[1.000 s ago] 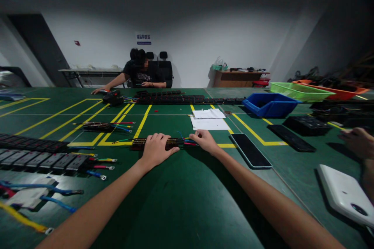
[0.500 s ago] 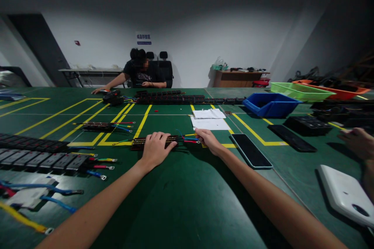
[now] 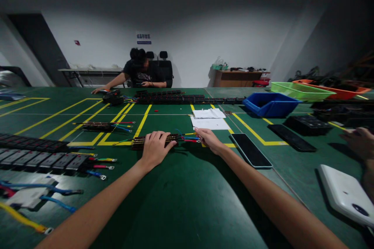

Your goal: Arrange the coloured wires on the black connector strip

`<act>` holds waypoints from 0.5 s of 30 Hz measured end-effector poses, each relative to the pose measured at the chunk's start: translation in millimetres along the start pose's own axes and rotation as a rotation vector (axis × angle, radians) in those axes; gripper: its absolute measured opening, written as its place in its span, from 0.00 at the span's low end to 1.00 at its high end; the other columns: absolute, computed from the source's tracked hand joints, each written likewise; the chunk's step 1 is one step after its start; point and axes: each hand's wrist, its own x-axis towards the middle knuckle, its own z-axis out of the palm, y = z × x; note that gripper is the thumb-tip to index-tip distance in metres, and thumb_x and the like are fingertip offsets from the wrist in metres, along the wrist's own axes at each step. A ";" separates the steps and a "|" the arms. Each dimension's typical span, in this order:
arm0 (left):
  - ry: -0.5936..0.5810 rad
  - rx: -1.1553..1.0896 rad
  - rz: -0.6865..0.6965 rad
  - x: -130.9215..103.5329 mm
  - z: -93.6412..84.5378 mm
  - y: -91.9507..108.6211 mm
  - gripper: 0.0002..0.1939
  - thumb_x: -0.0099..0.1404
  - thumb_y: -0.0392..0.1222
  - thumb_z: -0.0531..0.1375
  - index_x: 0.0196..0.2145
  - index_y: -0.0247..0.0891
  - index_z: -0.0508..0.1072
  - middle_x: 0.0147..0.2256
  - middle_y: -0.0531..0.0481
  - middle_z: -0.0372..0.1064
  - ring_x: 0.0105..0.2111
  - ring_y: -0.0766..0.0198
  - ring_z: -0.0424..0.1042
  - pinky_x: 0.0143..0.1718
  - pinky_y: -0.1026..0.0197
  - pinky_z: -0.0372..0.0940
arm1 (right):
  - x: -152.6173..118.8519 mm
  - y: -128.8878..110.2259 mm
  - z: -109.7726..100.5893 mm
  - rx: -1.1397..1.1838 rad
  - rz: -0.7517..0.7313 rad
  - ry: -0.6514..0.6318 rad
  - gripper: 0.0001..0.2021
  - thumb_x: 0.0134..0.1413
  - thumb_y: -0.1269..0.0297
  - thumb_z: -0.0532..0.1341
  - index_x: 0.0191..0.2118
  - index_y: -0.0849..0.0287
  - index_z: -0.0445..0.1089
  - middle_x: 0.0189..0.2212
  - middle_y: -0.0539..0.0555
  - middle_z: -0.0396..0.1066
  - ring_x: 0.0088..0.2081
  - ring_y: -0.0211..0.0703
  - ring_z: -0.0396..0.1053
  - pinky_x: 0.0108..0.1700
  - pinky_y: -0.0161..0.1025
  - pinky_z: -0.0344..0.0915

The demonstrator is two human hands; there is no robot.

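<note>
Spread over the top of a black power strip (image 3: pixel 138 143) is my left hand (image 3: pixel 155 147), its fingers across the far side and thumb near the right end, gripping it against the table. Thin brass-coloured bars run along the strip's upper face. Blue, yellow and red wires (image 3: pixel 188 138) come out of its right end. My right hand (image 3: pixel 208 140) pinches these wires near their metal lugs; its fingertips partly hide which ones. A green wire (image 3: pixel 124 140) extends from the strip's left end. A similar wired strip (image 3: pixel 97 126) lies farther back to the left.
Finished-looking socket strips (image 3: pixel 61 159) lie at left. A phone (image 3: pixel 251 151), white device (image 3: pixel 344 192) and blue bin (image 3: pixel 270 104) stand at right, with paper sheets (image 3: pixel 210 123) ahead. A co-worker (image 3: pixel 143 71) sits opposite; another person's hand (image 3: pixel 358 140) is at the right edge.
My right hand has shifted very slightly around the wire ends. The left hand and the power strip have stayed in place.
</note>
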 end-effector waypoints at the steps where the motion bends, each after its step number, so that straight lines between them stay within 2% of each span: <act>1: -0.005 0.003 -0.003 0.2 0.1 0.1 0.28 0.73 0.61 0.49 0.53 0.38 0.74 0.48 0.42 0.73 0.48 0.50 0.68 0.48 0.48 0.59 | -0.4 0.2 0.6 -0.004 -0.005 0.006 0.31 0.46 0.28 0.60 0.24 0.56 0.62 0.16 0.45 0.55 0.18 0.33 0.50 0.20 0.33 0.44; 10: -0.068 -0.003 -0.001 0.6 4.6 -2.4 0.27 0.73 0.62 0.48 0.51 0.40 0.75 0.47 0.43 0.74 0.48 0.50 0.68 0.49 0.48 0.57 | 1.7 6.4 7.5 -0.261 -0.195 0.032 0.27 0.50 0.37 0.63 0.21 0.56 0.58 0.18 0.45 0.55 0.23 0.35 0.53 0.27 0.35 0.50; 15: -0.090 0.003 -0.008 1.0 7.2 -3.3 0.28 0.72 0.63 0.48 0.50 0.41 0.75 0.46 0.43 0.74 0.47 0.50 0.69 0.49 0.48 0.56 | 6.4 13.2 6.9 -0.421 -0.270 0.069 0.23 0.53 0.42 0.61 0.22 0.56 0.58 0.18 0.45 0.56 0.24 0.36 0.54 0.28 0.35 0.48</act>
